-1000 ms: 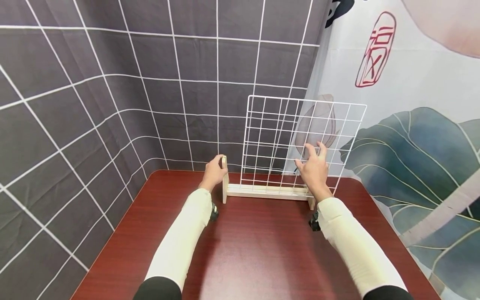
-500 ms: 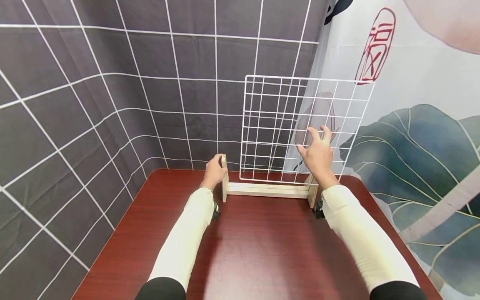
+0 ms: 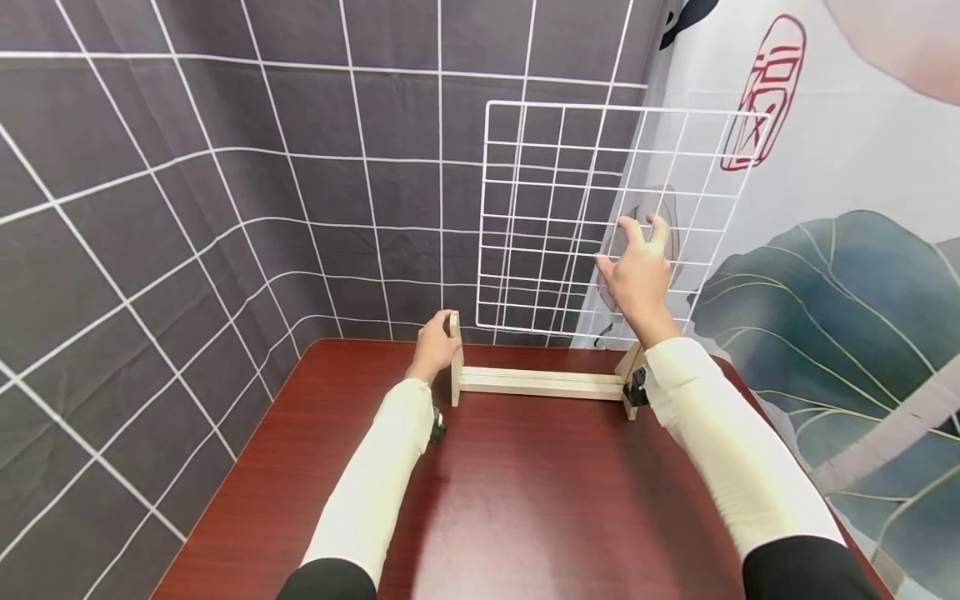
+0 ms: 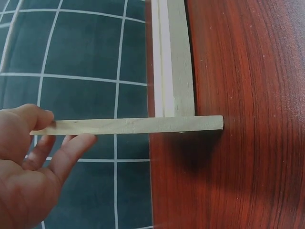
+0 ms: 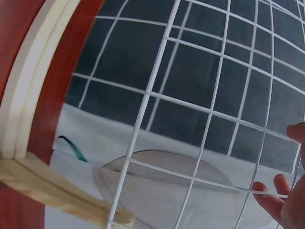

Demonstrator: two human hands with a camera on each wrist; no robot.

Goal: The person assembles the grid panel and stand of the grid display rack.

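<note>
A pale wooden stand, with a grooved crossbar (image 3: pixel 540 383) between two upright end pieces, stands on the table. My left hand (image 3: pixel 435 346) pinches the top of its left end piece (image 4: pixel 133 126), thumb on one face and fingers on the other. My right hand (image 3: pixel 641 271) holds a white wire grid panel (image 3: pixel 585 106) by its wires, right of its middle. The panel hangs upright above and behind the crossbar, its lower edge higher than the groove. In the right wrist view, fingertips (image 5: pixel 259 187) hook at the wires, and the panel's border wire overlaps the right end piece (image 5: pixel 62 186).
The reddish-brown table (image 3: pixel 510 500) has its back edge just behind the stand. A dark grey curtain (image 3: pixel 360 267) with white lines hangs behind and to the left. At the right hangs a white cloth (image 3: pixel 697 167) printed with leaves.
My right hand has raised the grid panel up from the stand, so its lower edge has come away from the crossbar. My left hand keeps its grip on the left end piece.
</note>
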